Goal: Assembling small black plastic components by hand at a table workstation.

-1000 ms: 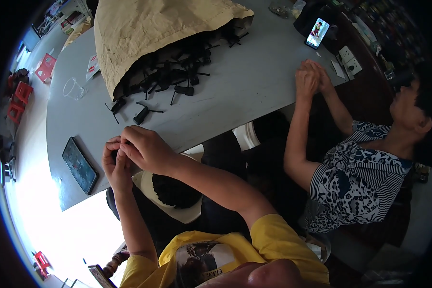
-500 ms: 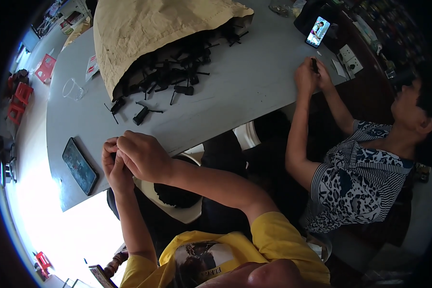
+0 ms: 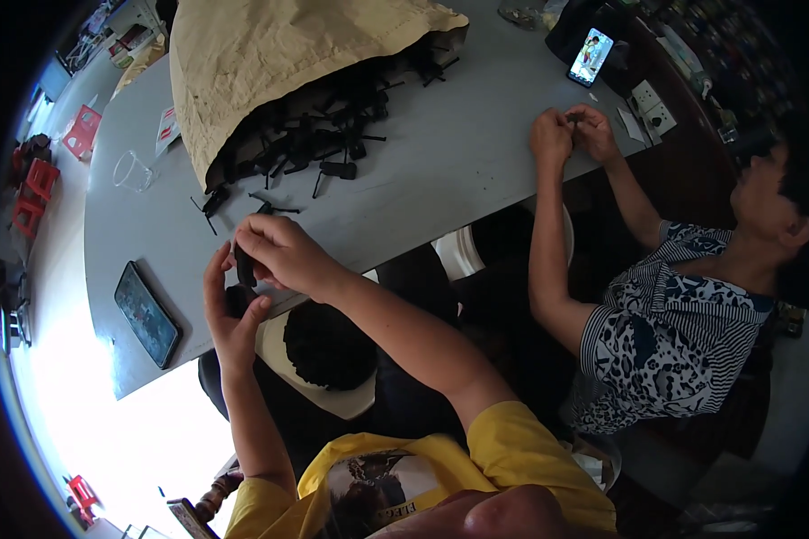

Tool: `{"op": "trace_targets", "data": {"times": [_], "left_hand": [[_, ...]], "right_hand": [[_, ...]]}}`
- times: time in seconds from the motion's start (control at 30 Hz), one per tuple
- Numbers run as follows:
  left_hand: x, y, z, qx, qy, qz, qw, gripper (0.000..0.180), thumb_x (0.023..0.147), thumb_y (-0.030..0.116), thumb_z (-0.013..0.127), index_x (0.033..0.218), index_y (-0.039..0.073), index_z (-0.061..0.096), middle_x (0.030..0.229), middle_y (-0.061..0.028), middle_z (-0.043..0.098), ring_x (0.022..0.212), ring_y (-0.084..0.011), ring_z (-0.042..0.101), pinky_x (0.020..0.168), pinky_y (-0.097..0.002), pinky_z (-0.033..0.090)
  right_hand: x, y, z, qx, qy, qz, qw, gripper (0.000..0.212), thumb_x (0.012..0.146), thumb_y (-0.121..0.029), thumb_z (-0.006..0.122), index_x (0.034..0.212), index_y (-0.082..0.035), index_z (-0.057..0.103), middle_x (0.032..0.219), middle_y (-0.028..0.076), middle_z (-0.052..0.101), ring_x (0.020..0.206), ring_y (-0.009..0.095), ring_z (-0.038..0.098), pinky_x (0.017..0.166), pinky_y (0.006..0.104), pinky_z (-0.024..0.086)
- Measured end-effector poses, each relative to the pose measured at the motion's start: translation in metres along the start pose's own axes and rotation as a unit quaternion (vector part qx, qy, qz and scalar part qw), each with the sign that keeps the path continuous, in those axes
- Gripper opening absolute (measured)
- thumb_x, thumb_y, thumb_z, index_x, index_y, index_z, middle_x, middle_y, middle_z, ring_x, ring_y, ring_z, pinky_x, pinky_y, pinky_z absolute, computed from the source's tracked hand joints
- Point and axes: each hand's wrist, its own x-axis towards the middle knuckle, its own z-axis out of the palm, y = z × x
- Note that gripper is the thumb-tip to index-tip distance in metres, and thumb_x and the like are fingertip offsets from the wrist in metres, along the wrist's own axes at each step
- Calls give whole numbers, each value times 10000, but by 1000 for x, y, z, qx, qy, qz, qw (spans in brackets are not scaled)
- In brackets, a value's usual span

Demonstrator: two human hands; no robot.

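Close together at the table's near edge, both my hands hold small dark parts. My right hand [image 3: 283, 254] pinches a narrow black piece [image 3: 244, 267] between thumb and fingers. Just below it, a second black piece [image 3: 239, 299] sits between the thumb and fingers of my left hand [image 3: 228, 325]; its exact kind is partly hidden. Beyond my hands, several black plastic parts with thin arms [image 3: 336, 171] spill from the mouth of a large brown paper bag [image 3: 279, 54]. One loose part [image 3: 273, 206] lies right behind my right hand.
A dark-screened phone [image 3: 146, 314] lies left of my hands on the grey table [image 3: 404, 171], with a clear cup [image 3: 133, 171] farther back. At right a co-worker [image 3: 674, 323] handles a small dark piece near a lit phone [image 3: 591, 57]. A cream bin with black contents [image 3: 333, 346] stands below.
My hands, earlier pressed together, have come slightly apart, showing the black pieces. The right hand has moved up and right. The co-worker's hands have also parted a little.
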Motion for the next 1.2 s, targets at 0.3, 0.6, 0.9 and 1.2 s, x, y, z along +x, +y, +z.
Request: {"op": "trace_targets", "data": {"times": [0.3, 0.6, 0.9, 1.2], "left_hand": [[6, -8, -11, 109, 34, 41, 993, 451, 676, 106, 738, 1074, 7, 551, 1070, -87, 564, 1032, -192, 512, 899, -294, 393], [9, -7, -11, 24, 79, 26, 996, 272, 798, 55, 605, 1049, -15, 527, 842, -48, 601, 727, -94, 548, 685, -200, 427], [5, -21, -29, -159, 37, -27, 986, 174, 907, 82, 427, 1032, 3, 519, 861, -6, 537, 546, -4, 326, 466, -150, 241], [6, -13, -28, -108, 28, -51, 992, 143, 888, 67, 456, 977, -1, 545, 900, -39, 536, 534, -29, 348, 475, -165, 264]], "right_hand": [[-4, 1, 3, -366, 71, -194, 908, 150, 857, -160, 533, 858, -12, 558, 564, 82, 554, 500, 185, 545, 508, 295, 433], [2, 18, 13, -340, 63, -277, 896, 157, 799, -95, 605, 851, -17, 479, 675, 108, 579, 598, 229, 595, 540, 309, 456], [1, 23, 21, -304, 43, -221, 926, 165, 801, -114, 589, 833, -16, 461, 663, 130, 562, 585, 294, 569, 549, 372, 445], [11, 9, -16, -588, 229, -255, 733, 180, 741, -88, 586, 909, -34, 556, 989, 107, 511, 975, 291, 479, 746, 378, 433]]}}
